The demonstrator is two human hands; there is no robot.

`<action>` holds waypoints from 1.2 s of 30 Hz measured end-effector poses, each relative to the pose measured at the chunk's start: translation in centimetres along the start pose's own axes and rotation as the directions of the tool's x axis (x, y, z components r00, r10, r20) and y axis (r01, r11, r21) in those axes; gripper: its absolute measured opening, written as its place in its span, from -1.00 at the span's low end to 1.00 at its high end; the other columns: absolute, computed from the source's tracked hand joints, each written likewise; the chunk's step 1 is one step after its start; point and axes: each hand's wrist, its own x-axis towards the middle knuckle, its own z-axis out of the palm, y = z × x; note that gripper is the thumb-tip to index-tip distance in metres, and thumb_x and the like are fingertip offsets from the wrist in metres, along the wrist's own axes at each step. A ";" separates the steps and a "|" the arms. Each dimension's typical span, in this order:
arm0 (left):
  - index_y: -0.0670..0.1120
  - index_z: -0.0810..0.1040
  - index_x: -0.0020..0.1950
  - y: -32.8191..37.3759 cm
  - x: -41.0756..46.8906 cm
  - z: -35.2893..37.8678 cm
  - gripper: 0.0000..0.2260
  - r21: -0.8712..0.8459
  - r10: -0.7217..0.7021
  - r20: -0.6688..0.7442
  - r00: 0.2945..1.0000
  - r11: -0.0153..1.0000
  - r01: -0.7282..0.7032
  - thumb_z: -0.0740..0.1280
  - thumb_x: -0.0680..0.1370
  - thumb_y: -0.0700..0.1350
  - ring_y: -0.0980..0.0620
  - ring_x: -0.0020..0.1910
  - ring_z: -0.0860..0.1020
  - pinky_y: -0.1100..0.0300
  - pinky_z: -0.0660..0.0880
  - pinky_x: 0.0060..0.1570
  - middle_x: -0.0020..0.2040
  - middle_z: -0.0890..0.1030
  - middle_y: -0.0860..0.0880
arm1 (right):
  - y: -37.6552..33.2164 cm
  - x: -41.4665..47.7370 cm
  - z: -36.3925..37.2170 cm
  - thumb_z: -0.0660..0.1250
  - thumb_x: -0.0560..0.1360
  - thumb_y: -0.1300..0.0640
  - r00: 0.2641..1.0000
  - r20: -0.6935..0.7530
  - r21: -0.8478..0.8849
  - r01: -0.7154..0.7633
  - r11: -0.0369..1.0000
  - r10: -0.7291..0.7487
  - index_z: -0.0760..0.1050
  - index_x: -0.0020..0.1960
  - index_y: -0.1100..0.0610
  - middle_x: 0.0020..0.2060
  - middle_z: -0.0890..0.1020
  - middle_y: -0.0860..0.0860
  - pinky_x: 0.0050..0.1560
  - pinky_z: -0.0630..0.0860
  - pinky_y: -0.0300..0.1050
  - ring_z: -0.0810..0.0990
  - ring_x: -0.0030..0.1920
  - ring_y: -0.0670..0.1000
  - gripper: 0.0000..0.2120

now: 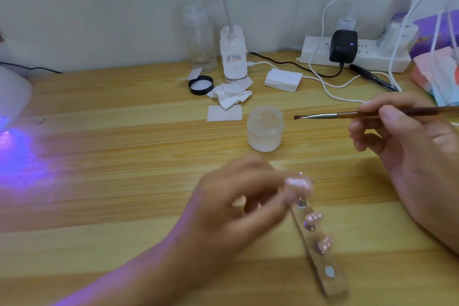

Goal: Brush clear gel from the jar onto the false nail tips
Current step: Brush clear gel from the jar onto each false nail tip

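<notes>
An open frosted jar (265, 128) of clear gel stands on the wooden table (124, 156). My right hand (407, 156) pinches a thin brown brush (347, 115), its flat tip pointing left, level with the jar's rim and just right of it. My left hand (238, 204), blurred, pinches the far end of a clear holder strip (320, 251) that carries pink false nail tips (313, 217) on small pegs. The strip lies near the table's front, below the jar.
The jar's black lid (201, 85) lies behind it beside crumpled wipes (231, 97) and a flat white pad (224, 113). A lamp base (233, 57), clear bottle (200, 40), power strip (352, 53) with cables, and pen (372, 77) line the back. A curing lamp (12, 97) glows purple at left.
</notes>
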 end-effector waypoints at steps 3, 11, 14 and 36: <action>0.11 0.70 -0.06 -1.7 1.1 -1.9 -0.87 -0.380 -0.394 -0.196 0.898 0.875 0.301 0.44 0.41 0.05 0.20 -0.22 0.53 0.37 0.44 -0.20 0.03 0.55 0.13 | 0.0 0.1 -0.3 0.21 0.53 0.07 1.000 0.010 -0.005 -0.005 1.000 0.005 0.64 -0.02 -0.05 -0.20 0.65 -0.03 -0.17 0.52 -0.26 0.59 -0.12 -0.04 -0.78; -0.04 0.61 -0.08 -2.8 2.2 -2.5 -0.88 -0.823 -0.639 0.132 0.758 0.355 0.443 0.49 0.45 -0.06 -0.23 0.16 0.61 0.14 0.59 0.03 0.24 0.61 0.07 | 0.3 -0.3 -0.4 0.30 0.58 -0.08 0.995 0.028 -0.159 0.096 0.983 -0.093 0.60 0.10 -0.05 -0.22 0.56 -0.08 -0.05 0.45 -0.29 0.49 -0.18 -0.03 -0.82; -0.02 0.61 -0.10 -2.9 2.1 -2.6 -0.92 -0.777 -0.625 0.179 0.759 0.384 0.499 0.47 0.48 -0.08 -0.22 0.19 0.60 0.07 0.57 0.12 0.21 0.62 0.05 | 0.2 -0.4 0.0 0.28 0.62 -0.02 0.988 0.040 -0.219 0.155 0.963 -0.149 0.58 0.09 -0.06 -0.16 0.58 -0.17 -0.01 0.44 -0.34 0.52 -0.12 -0.11 -0.87; -0.09 0.52 0.03 -2.5 1.2 -1.7 -0.82 -0.576 -0.479 0.186 0.858 0.654 0.490 0.32 0.53 -0.01 -0.04 0.40 0.44 0.12 0.48 0.27 0.43 0.38 0.27 | -0.8 -1.3 1.0 0.19 0.59 0.04 0.960 0.277 -0.477 0.180 0.861 -0.047 0.58 0.05 0.00 -0.07 0.58 -0.09 0.05 0.45 -0.20 0.57 -0.01 0.01 -0.81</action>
